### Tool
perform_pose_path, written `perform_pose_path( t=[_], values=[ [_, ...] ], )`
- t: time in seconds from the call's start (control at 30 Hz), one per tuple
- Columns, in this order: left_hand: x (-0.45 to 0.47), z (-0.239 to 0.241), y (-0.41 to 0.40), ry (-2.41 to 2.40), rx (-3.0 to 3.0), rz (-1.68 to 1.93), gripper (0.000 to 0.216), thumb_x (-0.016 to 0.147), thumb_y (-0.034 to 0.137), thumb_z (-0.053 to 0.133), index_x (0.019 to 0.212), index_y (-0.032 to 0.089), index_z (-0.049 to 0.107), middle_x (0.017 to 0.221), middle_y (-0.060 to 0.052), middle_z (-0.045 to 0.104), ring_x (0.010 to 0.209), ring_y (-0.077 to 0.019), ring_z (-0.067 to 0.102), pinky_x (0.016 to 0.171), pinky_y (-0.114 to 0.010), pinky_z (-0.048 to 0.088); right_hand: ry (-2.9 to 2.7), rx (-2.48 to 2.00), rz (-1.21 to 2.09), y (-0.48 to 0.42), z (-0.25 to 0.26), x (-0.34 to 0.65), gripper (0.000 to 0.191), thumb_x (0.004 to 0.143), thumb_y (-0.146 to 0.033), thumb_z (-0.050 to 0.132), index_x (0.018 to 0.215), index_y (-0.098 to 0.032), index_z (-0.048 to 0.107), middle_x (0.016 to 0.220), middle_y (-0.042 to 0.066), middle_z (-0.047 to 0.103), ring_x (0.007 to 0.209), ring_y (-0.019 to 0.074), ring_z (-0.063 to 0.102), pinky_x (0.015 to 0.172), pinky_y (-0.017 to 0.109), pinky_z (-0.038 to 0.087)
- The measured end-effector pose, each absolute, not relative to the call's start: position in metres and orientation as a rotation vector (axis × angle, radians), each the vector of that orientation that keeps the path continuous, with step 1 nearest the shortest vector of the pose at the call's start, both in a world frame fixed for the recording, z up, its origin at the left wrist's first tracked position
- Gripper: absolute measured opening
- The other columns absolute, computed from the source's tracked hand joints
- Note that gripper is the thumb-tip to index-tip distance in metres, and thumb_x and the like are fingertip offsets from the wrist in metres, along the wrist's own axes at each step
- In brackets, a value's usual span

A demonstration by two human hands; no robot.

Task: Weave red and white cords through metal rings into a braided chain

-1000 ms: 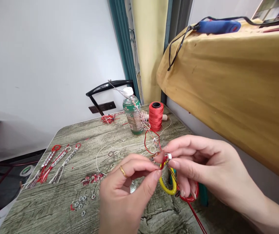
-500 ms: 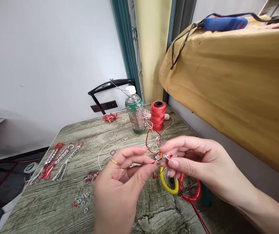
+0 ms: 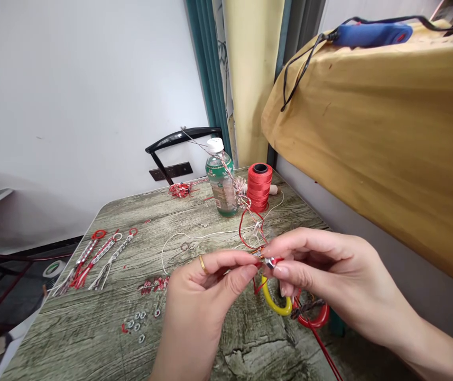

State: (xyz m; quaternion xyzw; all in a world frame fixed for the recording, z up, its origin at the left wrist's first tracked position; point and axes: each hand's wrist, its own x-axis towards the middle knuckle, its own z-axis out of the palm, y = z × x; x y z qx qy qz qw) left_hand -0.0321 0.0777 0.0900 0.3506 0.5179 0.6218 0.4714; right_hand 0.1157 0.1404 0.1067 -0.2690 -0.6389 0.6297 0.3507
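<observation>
My left hand [image 3: 206, 296], a gold ring on one finger, pinches the end of a red cord [image 3: 258, 280] just above the table. My right hand [image 3: 325, 270] meets it from the right, thumb and forefinger pinched on a small silver nut [image 3: 269, 260] where the cord passes. A red cord loop [image 3: 248, 230] with strung silver pieces rises behind the fingertips toward a plastic bottle [image 3: 221, 180]. Under my right hand lie a yellow ring [image 3: 276, 304] and a red ring [image 3: 316, 317].
A red thread spool [image 3: 259, 186] stands next to the bottle. Finished red-and-silver chains [image 3: 99, 256] lie at the table's left, with loose silver nuts [image 3: 137, 321] and red scraps [image 3: 153, 284] nearer. A white cord [image 3: 194, 237] curls across the wooden table [image 3: 91, 338]. A yellow-covered surface [image 3: 388, 132] rises on the right.
My fingertips separated slightly half a second ago and have closed together again on the cord and nut. The camera view has shifted a little; the table items have not moved.
</observation>
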Motion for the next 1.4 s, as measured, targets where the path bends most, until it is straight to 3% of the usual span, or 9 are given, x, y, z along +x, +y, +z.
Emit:
perform_pose_path(
  t=[0.53, 1.0, 1.23, 1.4],
  values=[
    [-0.023, 0.098, 0.072, 1.528, 1.141, 1.746, 0.023, 0.063, 0.001, 0.065, 0.068, 0.023, 0.065, 0.063, 0.008, 0.067, 0.059, -0.0048, 0.063, 0.058, -0.006, 0.051, -1.515, -0.768, 1.840, 0.139, 0.106, 0.114, 0.013, 0.069, -0.014, 0.067, 0.080, -0.019, 0.067, 0.057, -0.005, 0.060, 0.045, 0.0028, 0.055, 0.043, 0.008, 0.044],
    [-0.020, 0.093, 0.069, 1.761, 1.301, 1.732, 0.027, 0.063, 0.006, 0.067, 0.073, 0.031, 0.068, 0.067, 0.011, 0.070, 0.059, -0.0056, 0.063, 0.060, -0.009, 0.051, -1.473, -0.747, 1.987, 0.141, 0.104, 0.113, 0.015, 0.067, -0.009, 0.066, 0.076, -0.020, 0.067, 0.059, -0.006, 0.062, 0.041, 0.0005, 0.053, 0.039, 0.005, 0.042],
    [-0.022, 0.099, 0.073, 1.447, 0.981, 1.653, 0.020, 0.064, 0.007, 0.067, 0.071, 0.025, 0.069, 0.067, 0.006, 0.070, 0.062, -0.0071, 0.065, 0.059, -0.010, 0.051, -1.533, -0.728, 1.828, 0.139, 0.103, 0.112, 0.018, 0.066, -0.008, 0.067, 0.076, -0.023, 0.068, 0.059, -0.006, 0.062, 0.045, 0.0011, 0.052, 0.041, 0.005, 0.044],
    [-0.024, 0.102, 0.075, 1.328, 0.763, 1.561, 0.013, 0.060, 0.010, 0.071, 0.070, 0.018, 0.068, 0.068, 0.001, 0.068, 0.065, -0.0093, 0.063, 0.061, -0.014, 0.051, -1.774, -0.708, 1.452, 0.137, 0.099, 0.113, 0.017, 0.069, -0.010, 0.066, 0.080, -0.022, 0.068, 0.060, -0.005, 0.063, 0.046, 0.0032, 0.053, 0.043, 0.009, 0.044]
  ],
)
